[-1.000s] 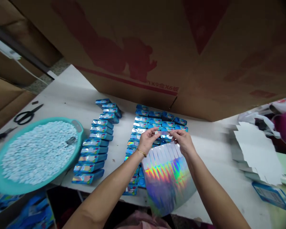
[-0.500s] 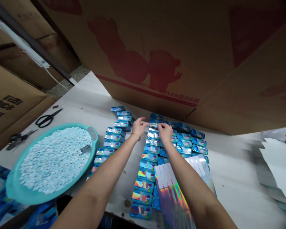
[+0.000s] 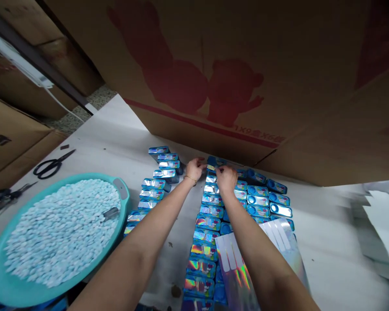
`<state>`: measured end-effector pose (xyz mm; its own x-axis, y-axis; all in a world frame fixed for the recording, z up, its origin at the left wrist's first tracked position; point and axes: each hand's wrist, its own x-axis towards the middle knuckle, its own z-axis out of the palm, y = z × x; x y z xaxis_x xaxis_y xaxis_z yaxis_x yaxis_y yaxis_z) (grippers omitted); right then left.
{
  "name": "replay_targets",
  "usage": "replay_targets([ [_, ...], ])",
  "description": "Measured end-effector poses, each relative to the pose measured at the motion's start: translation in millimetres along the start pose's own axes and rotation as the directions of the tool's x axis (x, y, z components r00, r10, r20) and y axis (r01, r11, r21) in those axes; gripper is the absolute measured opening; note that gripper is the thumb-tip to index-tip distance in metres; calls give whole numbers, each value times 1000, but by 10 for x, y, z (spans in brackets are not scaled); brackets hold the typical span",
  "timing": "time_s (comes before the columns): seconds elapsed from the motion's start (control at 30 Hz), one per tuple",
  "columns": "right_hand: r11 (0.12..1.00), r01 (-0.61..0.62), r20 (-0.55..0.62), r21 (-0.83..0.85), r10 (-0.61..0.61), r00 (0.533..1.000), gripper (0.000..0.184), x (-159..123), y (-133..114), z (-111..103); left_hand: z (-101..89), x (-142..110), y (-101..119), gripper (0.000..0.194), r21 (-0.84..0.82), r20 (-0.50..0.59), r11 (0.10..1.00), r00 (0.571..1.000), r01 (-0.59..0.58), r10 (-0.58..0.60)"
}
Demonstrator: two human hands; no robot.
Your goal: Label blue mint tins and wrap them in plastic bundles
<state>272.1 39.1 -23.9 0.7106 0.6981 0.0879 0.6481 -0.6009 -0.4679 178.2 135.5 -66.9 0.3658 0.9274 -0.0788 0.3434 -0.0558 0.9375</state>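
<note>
Left hand and right hand pinch a sticker by its ends — its length spans between them, over the boxes.

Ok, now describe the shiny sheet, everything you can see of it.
The sheet is thin and silvery with a rainbow sheen, like foil or plastic film. Pale, long, round-ended label shapes run side by side near its far edge. It lies at the near end of the wider block of blue boxes, covering some of them. The right forearm crosses over it and hides its middle; whether they touch is unclear. Its near end runs out of view.
</note>
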Motion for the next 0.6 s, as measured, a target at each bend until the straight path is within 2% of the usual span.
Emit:
replay_targets([
  [0.1,997,42,24,-61,-41,999,25,-14,-11,-9,40,-68,-26,24,162,-25,987,1000,-1,5],
  [0.2,954,258,121,-152,-241,963,30,-63,18,-91,10,-166,-28,20,260,69,964,997,-56,39],
  [0.27,915,368,149,-168,-345,927,35,-98,116,-240,-49,-210,22,23,277,124,952,988,-126,95],
  [0.3,910,389,126,-144,-373,919,36,-105,207,-354,-80,-215,78,23,340,143,921,978,-191,150],
  [0.33,914,393,71,-101,-388,919,35,-102,334,-501,-107,-208,164,24,394,117,890,973,-229,199],
  [0.4,929,370,-115,11,-366,923,32,-63,698,-910,-135,-173,444,34,433,10,854,949,-288,315],
  [0.47,951,287,-354,113,-231,906,32,10,1189,-1486,-129,-147,869,51,428,-92,821,885,-379,456],
  [0.5,966,199,-490,167,-94,867,37,58,1462,-1825,-116,-145,1116,62,422,-115,801,852,-424,511],
  [0.53,965,112,-593,238,53,803,46,115,1742,-2184,-96,-147,1365,75,417,-130,784,824,-459,551],
  [0.57,954,46,-657,295,168,735,57,185,2018,-2546,-69,-146,1599,88,410,-143,777,807,-478,573],
  [0.6,944,16,-701,329,233,674,66,270,2282,-2893,-34,-136,1802,100,401,-159,780,802,-481,576],
])
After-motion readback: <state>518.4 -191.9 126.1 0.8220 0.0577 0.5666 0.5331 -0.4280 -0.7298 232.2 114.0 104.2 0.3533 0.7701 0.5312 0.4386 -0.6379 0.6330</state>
